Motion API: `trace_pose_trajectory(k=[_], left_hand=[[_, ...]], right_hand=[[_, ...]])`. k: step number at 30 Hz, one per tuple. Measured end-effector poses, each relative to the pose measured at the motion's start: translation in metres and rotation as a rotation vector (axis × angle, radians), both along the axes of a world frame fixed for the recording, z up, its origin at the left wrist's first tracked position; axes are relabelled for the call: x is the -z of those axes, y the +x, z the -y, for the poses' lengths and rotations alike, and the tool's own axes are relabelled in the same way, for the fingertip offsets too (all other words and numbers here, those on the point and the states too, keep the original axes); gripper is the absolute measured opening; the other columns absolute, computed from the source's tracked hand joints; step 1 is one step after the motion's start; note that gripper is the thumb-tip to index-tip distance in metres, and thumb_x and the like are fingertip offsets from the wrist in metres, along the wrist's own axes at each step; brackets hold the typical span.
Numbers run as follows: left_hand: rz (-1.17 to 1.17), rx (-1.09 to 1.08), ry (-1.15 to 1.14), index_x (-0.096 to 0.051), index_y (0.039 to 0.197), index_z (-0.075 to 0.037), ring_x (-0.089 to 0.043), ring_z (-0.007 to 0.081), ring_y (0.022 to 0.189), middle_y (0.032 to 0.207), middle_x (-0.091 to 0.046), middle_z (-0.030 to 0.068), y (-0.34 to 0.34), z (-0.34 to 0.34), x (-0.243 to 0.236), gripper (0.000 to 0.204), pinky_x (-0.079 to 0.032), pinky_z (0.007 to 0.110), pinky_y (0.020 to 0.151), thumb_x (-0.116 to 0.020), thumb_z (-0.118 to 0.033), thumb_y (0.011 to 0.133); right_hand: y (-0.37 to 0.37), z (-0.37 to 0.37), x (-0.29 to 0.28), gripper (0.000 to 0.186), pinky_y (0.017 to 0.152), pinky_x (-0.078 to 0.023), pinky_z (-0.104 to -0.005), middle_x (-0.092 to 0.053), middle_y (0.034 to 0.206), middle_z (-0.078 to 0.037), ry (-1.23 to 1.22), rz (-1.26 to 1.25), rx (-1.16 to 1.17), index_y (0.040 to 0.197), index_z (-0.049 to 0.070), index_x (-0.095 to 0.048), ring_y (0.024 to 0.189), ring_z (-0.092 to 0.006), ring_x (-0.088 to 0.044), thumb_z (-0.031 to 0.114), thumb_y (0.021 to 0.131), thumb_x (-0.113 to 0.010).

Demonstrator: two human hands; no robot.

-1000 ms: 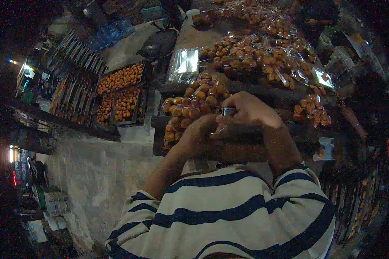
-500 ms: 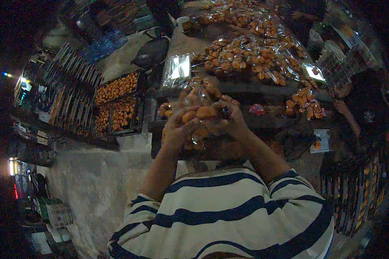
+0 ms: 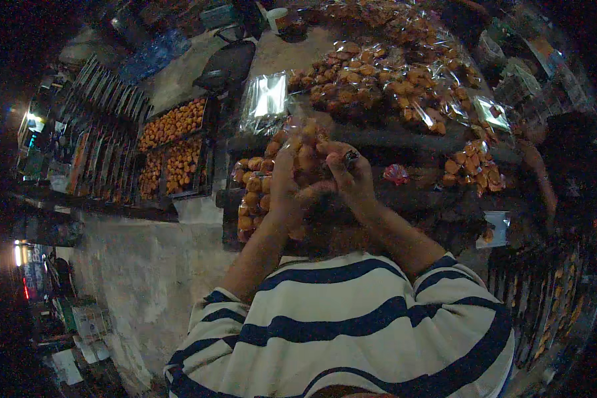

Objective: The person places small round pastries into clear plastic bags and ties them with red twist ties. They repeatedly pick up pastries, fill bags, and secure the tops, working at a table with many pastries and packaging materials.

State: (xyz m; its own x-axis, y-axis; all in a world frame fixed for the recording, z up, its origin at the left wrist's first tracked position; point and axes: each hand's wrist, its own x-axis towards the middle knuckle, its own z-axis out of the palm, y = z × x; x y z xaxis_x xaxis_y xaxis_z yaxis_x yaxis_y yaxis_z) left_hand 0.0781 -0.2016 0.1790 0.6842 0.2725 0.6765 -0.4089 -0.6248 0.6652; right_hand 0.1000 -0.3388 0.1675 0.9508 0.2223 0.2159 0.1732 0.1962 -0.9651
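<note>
A clear plastic bag of small round golden-brown buns (image 3: 305,151) is held between my two hands in front of me. My left hand (image 3: 290,189) is closed around its near left side. With bent fingers, my right hand (image 3: 357,178) grips the bag's right edge; a small dark object (image 3: 351,158), perhaps a ring, shows at its fingers. Dim light and blur hide the exact fingertips. Close by my left hand lie more bagged buns (image 3: 252,202) on the dark table. A small pink-red packet (image 3: 397,174) rests to the right of my right hand.
Filled bags of buns (image 3: 351,83) heap along the table's far side, beside a stack of shiny clear bags (image 3: 266,99). More buns (image 3: 474,166) lie at right, near another person's arm (image 3: 540,176). Trays of buns (image 3: 172,126) and racked trays (image 3: 106,99) stand left.
The held bag has turned more upright and moved slightly away. My left hand has shifted right along it, uncovering bagged buns on the left. The view has shifted a little.
</note>
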Motion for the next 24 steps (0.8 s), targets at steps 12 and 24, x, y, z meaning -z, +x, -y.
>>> trace_pose_trajectory(k=[12, 24], left_hand=[[-0.461, 0.505, -0.955, -0.064, 0.110, 0.001, -0.063, 0.0119, 0.084, 0.099, -0.066, 0.0057, -0.037, -0.060, 0.009, 0.031, -0.051, 0.025, 0.075, -0.068, -0.017, 0.086], [-0.425, 0.471, -0.904, -0.064, 0.112, 0.002, -0.061, 0.0126, 0.083, 0.098, -0.067, 0.0061, -0.139, -0.090, -0.021, 0.025, -0.048, 0.026, 0.073, -0.060, -0.010, 0.090]], right_hand=[[-0.012, -0.015, -0.005, 0.024, 0.078, -0.050, -0.0266, -0.066, 0.095, -0.004, 0.085, -0.216, -0.175, 0.107, 0.002, -0.065, 0.086, -0.0114, -0.061, 0.018, 0.089, -0.067], [-0.114, -0.050, -0.043, 0.031, 0.074, -0.050, -0.0263, -0.067, 0.096, -0.005, 0.240, -0.128, -0.232, 0.107, 0.001, -0.065, 0.084, -0.0124, -0.062, 0.020, 0.084, -0.072]])
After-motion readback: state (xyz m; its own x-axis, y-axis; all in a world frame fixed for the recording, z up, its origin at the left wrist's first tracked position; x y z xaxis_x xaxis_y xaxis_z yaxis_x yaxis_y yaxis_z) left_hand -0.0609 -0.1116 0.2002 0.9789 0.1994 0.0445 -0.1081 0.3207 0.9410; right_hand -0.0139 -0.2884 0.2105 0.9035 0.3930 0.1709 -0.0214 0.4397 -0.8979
